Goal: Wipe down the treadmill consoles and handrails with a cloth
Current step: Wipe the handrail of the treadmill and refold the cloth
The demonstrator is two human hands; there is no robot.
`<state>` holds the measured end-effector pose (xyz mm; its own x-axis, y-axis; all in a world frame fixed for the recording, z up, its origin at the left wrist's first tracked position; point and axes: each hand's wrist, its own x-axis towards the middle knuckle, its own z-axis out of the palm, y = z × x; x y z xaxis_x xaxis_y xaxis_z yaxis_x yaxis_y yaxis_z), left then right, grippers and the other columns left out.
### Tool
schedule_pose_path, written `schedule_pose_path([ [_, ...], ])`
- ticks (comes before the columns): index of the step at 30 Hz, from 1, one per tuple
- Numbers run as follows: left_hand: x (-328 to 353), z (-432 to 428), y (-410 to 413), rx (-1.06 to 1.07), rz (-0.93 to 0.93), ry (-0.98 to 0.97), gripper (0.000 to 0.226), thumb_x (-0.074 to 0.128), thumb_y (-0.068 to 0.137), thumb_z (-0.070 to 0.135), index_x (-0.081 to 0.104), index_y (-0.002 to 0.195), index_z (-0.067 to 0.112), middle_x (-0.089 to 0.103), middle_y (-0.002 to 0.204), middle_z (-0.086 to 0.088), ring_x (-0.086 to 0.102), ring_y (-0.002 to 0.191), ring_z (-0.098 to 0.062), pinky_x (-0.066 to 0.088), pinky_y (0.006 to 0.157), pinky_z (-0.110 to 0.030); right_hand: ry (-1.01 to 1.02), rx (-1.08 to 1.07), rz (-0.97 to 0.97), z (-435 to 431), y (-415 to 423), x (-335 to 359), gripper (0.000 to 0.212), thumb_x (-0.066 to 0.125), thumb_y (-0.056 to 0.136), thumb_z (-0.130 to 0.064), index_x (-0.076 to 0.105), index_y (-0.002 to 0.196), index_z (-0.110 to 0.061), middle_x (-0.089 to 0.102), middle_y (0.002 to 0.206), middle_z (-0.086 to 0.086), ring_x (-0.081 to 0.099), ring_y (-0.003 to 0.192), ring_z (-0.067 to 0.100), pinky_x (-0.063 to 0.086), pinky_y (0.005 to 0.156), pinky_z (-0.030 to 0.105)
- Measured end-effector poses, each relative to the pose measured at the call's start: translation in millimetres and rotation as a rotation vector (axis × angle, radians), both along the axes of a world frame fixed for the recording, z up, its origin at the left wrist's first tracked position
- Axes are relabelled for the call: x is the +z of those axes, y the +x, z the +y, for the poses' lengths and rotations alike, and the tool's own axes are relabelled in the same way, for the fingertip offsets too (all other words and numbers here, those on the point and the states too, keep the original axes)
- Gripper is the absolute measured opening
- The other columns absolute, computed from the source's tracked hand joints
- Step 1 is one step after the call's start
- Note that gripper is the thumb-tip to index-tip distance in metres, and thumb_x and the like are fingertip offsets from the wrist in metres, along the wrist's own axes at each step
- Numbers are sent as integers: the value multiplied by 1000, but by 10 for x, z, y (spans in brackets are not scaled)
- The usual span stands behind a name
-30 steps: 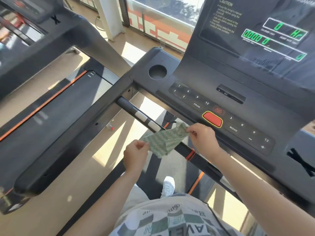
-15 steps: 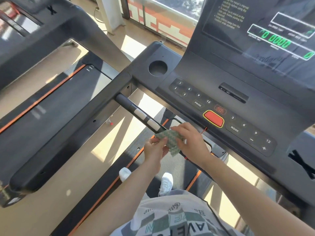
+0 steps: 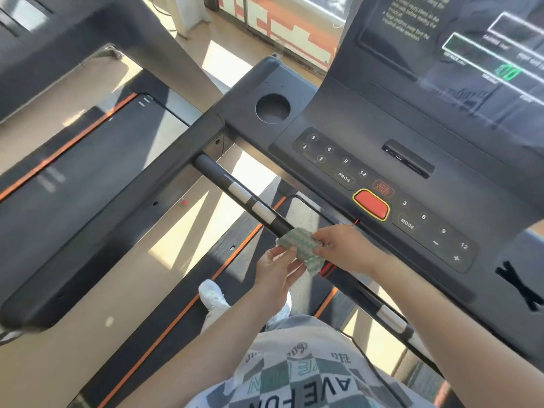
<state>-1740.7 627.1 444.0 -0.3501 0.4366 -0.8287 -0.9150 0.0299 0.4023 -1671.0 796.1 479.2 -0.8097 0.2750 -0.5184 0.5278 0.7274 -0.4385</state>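
Observation:
A small green-and-white patterned cloth (image 3: 300, 245) is folded into a wad just over the black front handrail (image 3: 235, 191), which has silver pulse pads. My left hand (image 3: 276, 272) pinches the cloth's lower edge from below. My right hand (image 3: 344, 248) grips its right side against the rail. Behind them the dark treadmill console (image 3: 338, 119) rises with number keys, a red stop button (image 3: 371, 205) and a display (image 3: 482, 51) showing green digits.
A round cup holder (image 3: 272, 108) sits at the console's left corner. The left side rail (image 3: 97, 231) runs diagonally toward me. A second treadmill (image 3: 59, 30) stands on the left. My white shoes (image 3: 213, 297) rest on the belt below.
The cloth was spread open between my two hands a second ago. It is now bunched small, and my hands have come together at the handrail. The view has shifted slightly.

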Motion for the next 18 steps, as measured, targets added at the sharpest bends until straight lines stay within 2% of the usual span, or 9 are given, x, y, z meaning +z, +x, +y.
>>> schedule_pose_path([
  [4, -44, -6, -45, 5, -3, 7, 32, 68, 98, 14, 59, 129, 8, 75, 117, -13, 74, 106, -27, 61, 84, -34, -70, -62, 39, 5, -55, -30, 35, 68, 95, -25, 68, 130, -21, 73, 115, -3, 68, 100, 17, 55, 87, 35],
  [8, -79, 3, -182, 140, 69, -2, 31, 69, 97, 9, 58, 125, 2, 74, 117, -18, 73, 108, -29, 62, 85, -34, -116, -114, 84, -57, -158, -84, 30, 71, 93, -26, 72, 123, -28, 76, 105, -11, 69, 91, 11, 56, 87, 38],
  [11, -112, 24, -364, 220, 121, -61, 19, 69, 96, 5, 60, 114, 3, 74, 115, -19, 74, 105, -29, 62, 85, -35, -145, -158, 138, -110, -289, -124, 28, 73, 90, -29, 74, 118, -31, 76, 102, -16, 69, 87, 8, 56, 86, 39],
  [14, -104, 34, -572, 306, 180, -119, 11, 68, 96, 5, 63, 106, 4, 75, 109, -17, 75, 99, -26, 62, 85, -34, -127, -202, 213, -233, -521, -139, 34, 74, 91, -25, 73, 124, -23, 76, 111, -6, 68, 89, 12, 55, 87, 36],
  [16, -108, 31, -741, 376, 214, -134, 7, 68, 97, 5, 63, 102, 5, 75, 106, -16, 76, 96, -24, 62, 82, -31, -132, -227, 265, -331, -715, -136, 36, 74, 92, -21, 71, 128, -18, 73, 119, -2, 67, 96, 12, 53, 92, 29],
  [18, -112, 30, -954, 422, 244, -148, 10, 68, 97, 6, 64, 105, 3, 75, 106, -16, 76, 97, -24, 62, 80, -30, -122, -187, 318, -429, -940, -121, 35, 72, 92, -16, 71, 127, -16, 73, 120, -2, 67, 101, 13, 53, 94, 27],
])
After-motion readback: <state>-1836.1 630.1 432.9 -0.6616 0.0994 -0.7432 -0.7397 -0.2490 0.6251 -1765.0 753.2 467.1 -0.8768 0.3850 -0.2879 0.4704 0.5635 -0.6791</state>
